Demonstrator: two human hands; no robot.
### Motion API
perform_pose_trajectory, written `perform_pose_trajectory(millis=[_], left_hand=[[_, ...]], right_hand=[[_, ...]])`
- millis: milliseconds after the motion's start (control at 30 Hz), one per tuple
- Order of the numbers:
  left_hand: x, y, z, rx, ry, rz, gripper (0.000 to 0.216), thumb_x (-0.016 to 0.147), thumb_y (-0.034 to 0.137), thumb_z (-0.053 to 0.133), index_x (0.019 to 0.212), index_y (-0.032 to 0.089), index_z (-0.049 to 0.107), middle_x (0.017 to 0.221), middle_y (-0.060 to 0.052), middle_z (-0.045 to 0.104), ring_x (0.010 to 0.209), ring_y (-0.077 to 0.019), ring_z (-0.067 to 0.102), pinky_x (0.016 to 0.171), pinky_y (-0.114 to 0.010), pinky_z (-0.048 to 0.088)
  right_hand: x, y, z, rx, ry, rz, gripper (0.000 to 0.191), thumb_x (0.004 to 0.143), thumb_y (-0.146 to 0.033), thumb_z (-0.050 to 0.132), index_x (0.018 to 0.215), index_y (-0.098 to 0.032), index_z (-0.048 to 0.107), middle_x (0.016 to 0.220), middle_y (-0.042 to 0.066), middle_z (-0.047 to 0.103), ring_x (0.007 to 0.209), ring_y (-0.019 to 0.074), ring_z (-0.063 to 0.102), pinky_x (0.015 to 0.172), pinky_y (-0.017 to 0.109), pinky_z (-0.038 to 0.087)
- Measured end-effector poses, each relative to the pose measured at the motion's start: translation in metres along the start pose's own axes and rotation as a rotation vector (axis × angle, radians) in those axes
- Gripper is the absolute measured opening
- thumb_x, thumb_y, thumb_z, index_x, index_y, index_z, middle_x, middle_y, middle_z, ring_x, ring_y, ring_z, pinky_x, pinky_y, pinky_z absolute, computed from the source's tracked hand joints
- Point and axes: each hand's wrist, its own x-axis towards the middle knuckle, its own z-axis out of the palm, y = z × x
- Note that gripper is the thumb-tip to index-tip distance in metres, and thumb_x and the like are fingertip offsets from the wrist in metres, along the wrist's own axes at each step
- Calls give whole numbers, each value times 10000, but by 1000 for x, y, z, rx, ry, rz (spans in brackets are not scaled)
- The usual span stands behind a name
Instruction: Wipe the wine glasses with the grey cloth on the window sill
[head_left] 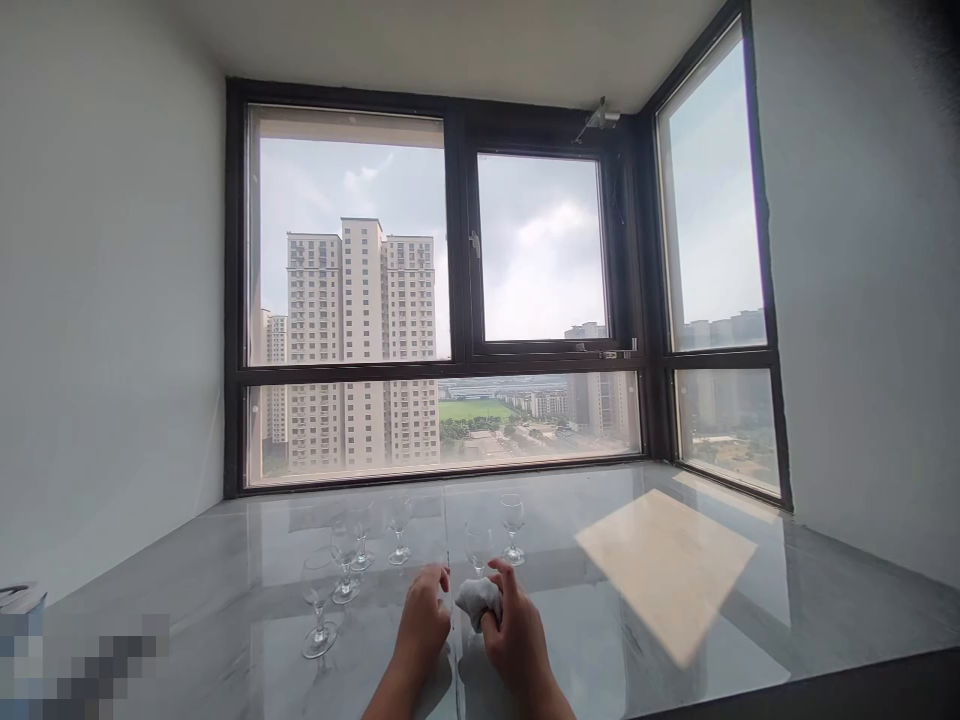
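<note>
A crumpled light-grey cloth (pixel 478 601) is bunched in my right hand (pixel 516 625), between the thumb and curled fingers. My left hand (pixel 426 612) is beside it on the left, fingers bent inward; anything inside them is hidden. Just beyond both hands stands a clear stemmed glass (pixel 478 543), its foot hidden behind the cloth. Whether a hand touches it, I cannot tell. Another stemmed glass (pixel 513 515) stands upright slightly behind and to the right. To the left are several more, among them a near glass (pixel 320 630) and a farther glass (pixel 400 520).
The glasses stand on a glossy grey stone sill (pixel 547 640) with a seam down its middle. A dark-framed window (pixel 457 365) rises at the back. Sunlight makes a bright patch (pixel 667 575) at right. A box-like object (pixel 22 600) sits at far left, partly blurred out.
</note>
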Motion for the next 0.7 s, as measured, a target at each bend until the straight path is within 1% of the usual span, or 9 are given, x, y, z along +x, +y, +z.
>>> perform_pose_trajectory(millis=[67, 100, 133, 233, 300, 467, 600, 700], left_hand=[[0, -1, -4, 39, 206, 1, 237, 687, 44, 400, 776, 237, 504, 885, -44, 639, 921, -219, 610, 864, -343, 460], [-1, 0, -7, 65, 302, 25, 236, 698, 41, 397, 779, 242, 491, 859, -37, 613, 902, -223, 598, 855, -351, 459], [-2, 1, -9, 94, 393, 57, 236, 713, 41, 398, 797, 242, 491, 881, -42, 604, 927, -231, 591, 871, -368, 454], [-6, 6, -14, 199, 649, 124, 264, 767, 61, 417, 943, 221, 532, 1124, -103, 585, 1138, -278, 538, 1001, -468, 397], [-8, 8, -16, 251, 781, 142, 272, 814, 112, 448, 1055, 205, 535, 1249, -138, 531, 1233, -308, 478, 1061, -529, 341], [-9, 9, -27, 247, 963, 208, 257, 857, 230, 494, 1113, 206, 498, 1276, -147, 475, 1322, -324, 383, 1139, -591, 256], [-6, 7, -42, 211, 1111, 138, 379, 854, 285, 510, 1218, 202, 442, 1301, -155, 444, 1365, -338, 338, 1164, -639, 200], [-4, 2, -52, 186, 1175, 68, 462, 830, 337, 530, 1260, 204, 427, 1313, -154, 433, 1369, -350, 339, 1167, -643, 191]], right_hand=[[0, -4, -1, -40, -93, 0, 661, 657, -87, 466, 1304, -224, 463, 1115, 69, 740, 992, 232, 719, 869, 326, 528], [0, -6, -1, -58, -140, 2, 687, 649, -79, 470, 1322, -218, 462, 1155, 81, 735, 1041, 237, 713, 900, 331, 522], [0, -8, -1, -72, -182, 7, 712, 644, -71, 474, 1342, -210, 458, 1197, 95, 728, 1086, 241, 704, 931, 338, 515], [-1, -12, -1, -98, -259, 24, 760, 647, -50, 469, 1393, -191, 448, 1281, 126, 707, 1183, 249, 672, 1006, 357, 486], [-2, -12, 0, -104, -283, 33, 780, 647, -40, 465, 1414, -183, 446, 1306, 133, 701, 1216, 247, 657, 1028, 358, 474], [-1, -12, 3, -139, -340, 58, 807, 644, -34, 481, 1438, -180, 470, 1333, 118, 697, 1295, 250, 604, 1053, 339, 457], [1, -10, 4, -189, -378, 82, 808, 672, -45, 488, 1468, -183, 477, 1380, 99, 675, 1385, 276, 521, 1101, 373, 428], [3, -11, 2, -236, -415, 106, 802, 691, -59, 493, 1484, -179, 471, 1401, 101, 662, 1399, 287, 505, 1086, 385, 447]])
